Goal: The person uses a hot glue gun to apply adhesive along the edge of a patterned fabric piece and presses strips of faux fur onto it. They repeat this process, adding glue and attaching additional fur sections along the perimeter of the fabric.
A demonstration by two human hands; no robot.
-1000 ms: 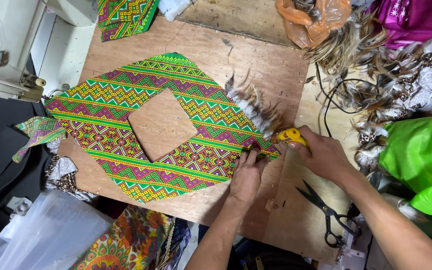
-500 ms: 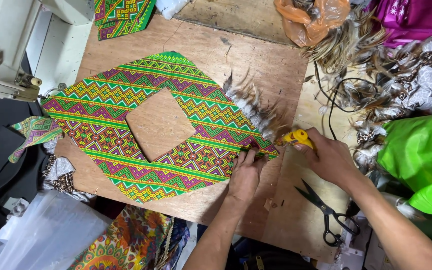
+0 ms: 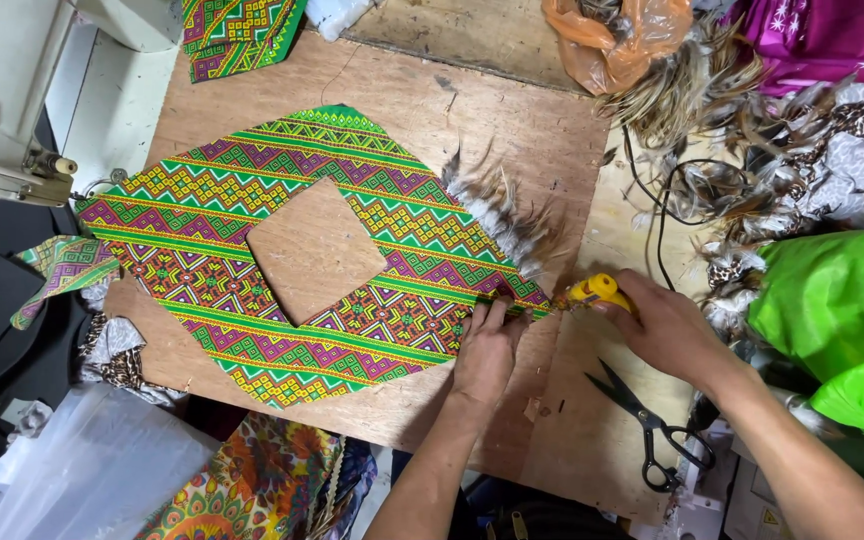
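Note:
A large patterned fabric piece in green, yellow and magenta lies flat on a wooden board, with a square hole cut in its middle. Several speckled feathers stick out along its upper right edge. My left hand presses down on the fabric's right tip, fingers together. My right hand grips a yellow glue gun, its nozzle pointing at that same tip, right beside my left fingers.
Black scissors lie on the board just below my right hand. Loose feathers, an orange plastic bag, black cords and a green bag crowd the right. A white sewing machine stands at the left. Fabric scraps lie around.
Both hands stay at the fabric's right tip; the view has shifted only slightly. Nothing else has visibly moved.

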